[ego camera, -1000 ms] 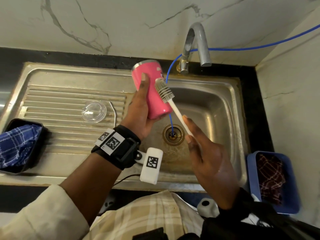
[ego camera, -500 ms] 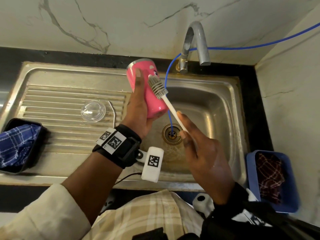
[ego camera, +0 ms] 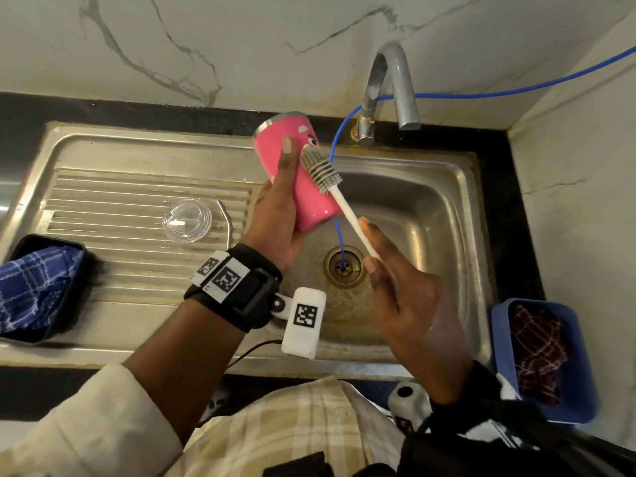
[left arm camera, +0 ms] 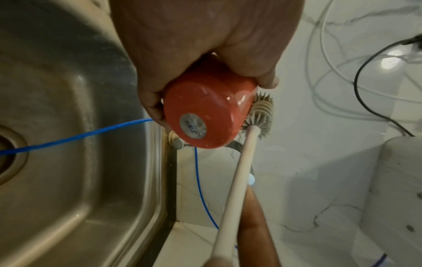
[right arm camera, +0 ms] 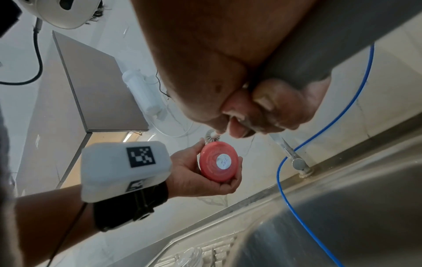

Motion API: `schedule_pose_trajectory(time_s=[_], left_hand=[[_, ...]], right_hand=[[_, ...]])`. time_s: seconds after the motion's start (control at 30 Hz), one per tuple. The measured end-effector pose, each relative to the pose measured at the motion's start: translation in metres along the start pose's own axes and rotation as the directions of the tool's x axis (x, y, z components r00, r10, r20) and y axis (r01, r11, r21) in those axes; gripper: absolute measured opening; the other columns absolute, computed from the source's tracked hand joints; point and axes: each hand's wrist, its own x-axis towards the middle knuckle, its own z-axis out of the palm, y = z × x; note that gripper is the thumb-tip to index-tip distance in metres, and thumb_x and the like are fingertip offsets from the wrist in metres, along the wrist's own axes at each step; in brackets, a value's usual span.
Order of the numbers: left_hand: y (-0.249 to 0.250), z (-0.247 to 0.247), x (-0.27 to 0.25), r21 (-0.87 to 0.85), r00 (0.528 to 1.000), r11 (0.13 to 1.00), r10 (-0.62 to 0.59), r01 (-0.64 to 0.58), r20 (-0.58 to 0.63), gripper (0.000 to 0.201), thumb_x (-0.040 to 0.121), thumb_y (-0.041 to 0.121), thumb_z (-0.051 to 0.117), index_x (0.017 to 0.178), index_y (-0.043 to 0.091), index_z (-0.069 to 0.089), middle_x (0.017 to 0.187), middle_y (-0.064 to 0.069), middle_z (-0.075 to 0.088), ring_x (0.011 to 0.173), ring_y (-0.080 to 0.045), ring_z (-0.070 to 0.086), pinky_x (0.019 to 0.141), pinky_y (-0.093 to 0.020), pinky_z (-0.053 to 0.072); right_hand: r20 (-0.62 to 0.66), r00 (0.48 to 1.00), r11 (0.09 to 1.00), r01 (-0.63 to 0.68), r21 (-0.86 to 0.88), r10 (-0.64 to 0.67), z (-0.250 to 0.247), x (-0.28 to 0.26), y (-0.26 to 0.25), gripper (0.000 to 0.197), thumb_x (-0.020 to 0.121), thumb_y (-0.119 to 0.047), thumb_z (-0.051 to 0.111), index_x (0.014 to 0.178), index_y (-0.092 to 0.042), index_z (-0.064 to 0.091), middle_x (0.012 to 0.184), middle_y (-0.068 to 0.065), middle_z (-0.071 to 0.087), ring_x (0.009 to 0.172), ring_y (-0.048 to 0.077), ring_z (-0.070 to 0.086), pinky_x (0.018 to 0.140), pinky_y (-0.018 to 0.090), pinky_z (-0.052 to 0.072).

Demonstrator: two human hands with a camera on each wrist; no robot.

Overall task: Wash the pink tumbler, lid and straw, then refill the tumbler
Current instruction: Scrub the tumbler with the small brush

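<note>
The pink tumbler (ego camera: 296,173) is held tilted above the sink (ego camera: 447,215), gripped around its body by the left hand (ego camera: 278,218), with the base toward the person and the open end toward the wall. A bottle brush (ego camera: 321,170) is pinched by its handle in the fingers of the right hand (ego camera: 409,304); its bristle head is pressed against the tumbler's outer wall. The outside is judged to be under scrubbing. No water is seen leaving the tap (ego camera: 389,94). The clear lid (ego camera: 187,220) and the metal straw (ego camera: 225,223) lie on the draining board, just beside each other; whether they are washed cannot be told. Rinsing and refilling appear to remain.
</note>
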Motion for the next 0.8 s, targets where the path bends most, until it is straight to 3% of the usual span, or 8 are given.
schedule_pose_trajectory(time_s=[0.17, 0.37, 0.57, 0.8], left_hand=[[0.014, -0.004, 0.005, -0.005, 0.997, 0.999, 0.049, -0.049, -0.053, 0.064, 0.102, 0.059, 0.054, 0.144, 0.011, 0.057, 0.125, -0.015, 0.075, 0.112, -0.029, 0.075, 0.085, -0.045, 0.062], [-0.002, 0.004, -0.003, 0.033, 1.0, 0.999, -0.013, 0.013, 0.004, 0.06, 0.103, 0.056, 0.054, 0.146, 0.014, 0.055, 0.13, -0.014, 0.074, 0.118, -0.03, 0.073, 0.091, -0.051, 0.062], [0.008, 0.0, 0.002, -0.022, 1.0, 1.0, 0.002, -0.002, -0.019, 0.061, 0.104, 0.06, 0.05, 0.142, 0.014, 0.057, 0.127, -0.014, 0.075, 0.117, -0.032, 0.073, 0.099, -0.055, 0.059], [-0.003, 0.002, -0.005, 0.005, 0.999, 1.0, -0.016, 0.016, 0.049, 0.062, 0.107, 0.057, 0.045, 0.148, 0.011, 0.055, 0.135, -0.017, 0.07, 0.124, -0.033, 0.069, 0.098, -0.055, 0.059]], right_hand=[[0.046, 0.999, 1.0, -0.004, 0.003, 0.004, 0.0, -0.018, 0.002, 0.051, 0.11, -0.033, 0.05, 0.16, -0.043, 0.043, 0.053, -0.011, 0.036, 0.044, 0.009, 0.041, 0.052, 0.013, 0.029], [-0.003, 0.999, 0.999, -0.032, -0.022, 0.032, 0.0, -0.004, 0.004, 0.051, 0.111, -0.033, 0.049, 0.161, -0.043, 0.041, 0.053, -0.008, 0.032, 0.042, 0.011, 0.038, 0.049, 0.021, 0.03], [0.008, 1.0, 1.0, 0.006, -0.023, -0.006, 0.002, -0.01, 0.001, 0.051, 0.111, -0.029, 0.051, 0.16, -0.038, 0.043, 0.052, -0.014, 0.031, 0.044, 0.005, 0.043, 0.051, 0.011, 0.026], [-0.005, 0.999, 0.999, -0.031, 0.01, 0.031, 0.0, -0.008, 0.002, 0.051, 0.111, -0.029, 0.051, 0.16, -0.043, 0.042, 0.052, -0.009, 0.032, 0.041, 0.011, 0.039, 0.048, 0.015, 0.029]])
